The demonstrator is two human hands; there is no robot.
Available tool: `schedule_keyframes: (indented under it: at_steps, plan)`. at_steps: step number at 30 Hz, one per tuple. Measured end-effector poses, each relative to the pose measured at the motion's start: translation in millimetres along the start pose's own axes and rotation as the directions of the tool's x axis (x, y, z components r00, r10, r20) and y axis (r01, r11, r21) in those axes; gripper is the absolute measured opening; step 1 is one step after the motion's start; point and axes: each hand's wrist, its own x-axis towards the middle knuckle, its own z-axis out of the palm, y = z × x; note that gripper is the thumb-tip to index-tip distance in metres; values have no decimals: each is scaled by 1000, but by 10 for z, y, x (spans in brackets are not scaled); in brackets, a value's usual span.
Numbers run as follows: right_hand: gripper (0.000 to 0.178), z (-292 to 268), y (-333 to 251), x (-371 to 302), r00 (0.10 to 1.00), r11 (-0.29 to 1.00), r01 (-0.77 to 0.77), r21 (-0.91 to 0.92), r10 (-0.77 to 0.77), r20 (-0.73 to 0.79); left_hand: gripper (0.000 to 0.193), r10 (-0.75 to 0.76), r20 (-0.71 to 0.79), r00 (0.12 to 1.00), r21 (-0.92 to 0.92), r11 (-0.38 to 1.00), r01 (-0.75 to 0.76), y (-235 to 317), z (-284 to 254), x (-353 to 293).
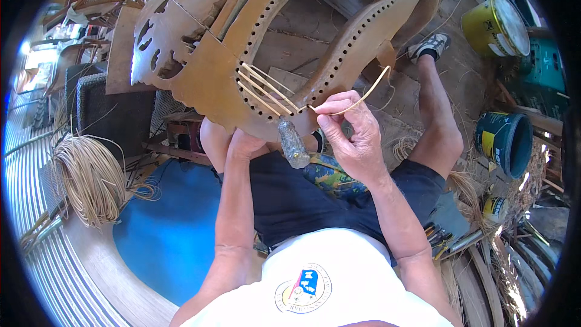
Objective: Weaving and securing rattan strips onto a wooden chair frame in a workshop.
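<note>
Across my lap tilts a carved wooden chair frame, its oval opening edged with small drilled holes. Several pale cane strands run side by side over the opening's near end. My right hand is closed, thumb and fingers pinching a loose cane strand close to the holes on the near rim; the strand's free end arcs up to the right. A stubby tool with a worn, mottled handle sticks out from a hole beside it. My left hand reaches beneath the frame, which hides its fingers.
A big coil of cane lies left, near a blue surface. Right of my leg stand a yellow bucket and a dark teal bucket. Loose cane fibres and long wooden strips lie at the lower right.
</note>
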Motion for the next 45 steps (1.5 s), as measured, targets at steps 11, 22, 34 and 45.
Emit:
schedule_keyframes:
  at_steps: [11, 22, 34, 45]
  plan:
    - [10, 48, 65, -41, 998, 999, 23, 23, -22, -50, 44, -11, 62, 998, -18, 1000, 13, 111, -35, 63]
    - [8, 65, 113, -100, 996, 998, 1, 68, 5, -90, 45, -56, 145, 988, -23, 998, 60, 221, -62, 9]
    - [17, -47, 229, -165, 976, 965, -73, 252, 121, -180, 45, -258, 275, 926, 55, 966, 252, 555, -296, 271]
    - [12, -245, 244, -662, 964, 958, -139, 250, 188, -187, 45, -283, 350, 893, 143, 958, 248, 1008, -706, 845]
